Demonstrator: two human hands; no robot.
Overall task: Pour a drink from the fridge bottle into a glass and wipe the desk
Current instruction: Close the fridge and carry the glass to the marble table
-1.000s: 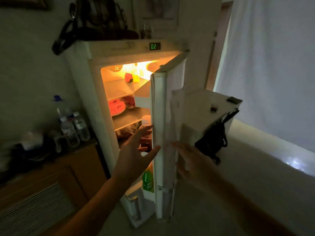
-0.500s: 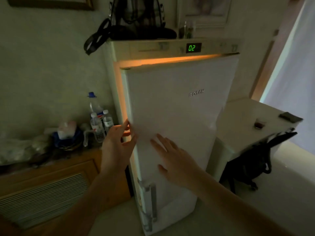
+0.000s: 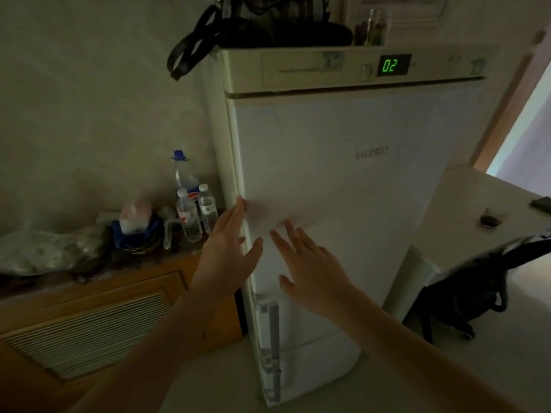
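the fridge (image 3: 343, 204) is seen upright at the centre of the frame with its door shut, so the contents and the task's bottle are hidden; a green display (image 3: 390, 65) reading 02 is set in the top panel at 1 o'clock. the left hand (image 3: 228, 257) is held with fingers straight, its fingertips at the door's left edge; the right hand (image 3: 313, 269) is spread flat with straight fingers on or just in front of the door face, and contact cannot be told. nothing is gripped by either hand. three plastic bottles (image 3: 193, 204), one tall with a blue cap and two small with white caps, are stood on a wooden cabinet (image 3: 89, 308) at 9 o'clock, beside a blue item and a pale bundle. a dark bag (image 3: 268, 25) is placed on the fridge top at 12 o'clock. a white desk (image 3: 465, 222) is located at 3 o'clock, with a small dark-filled glass (image 3: 490, 219) on it and a black bag (image 3: 477, 290) hung below its edge.
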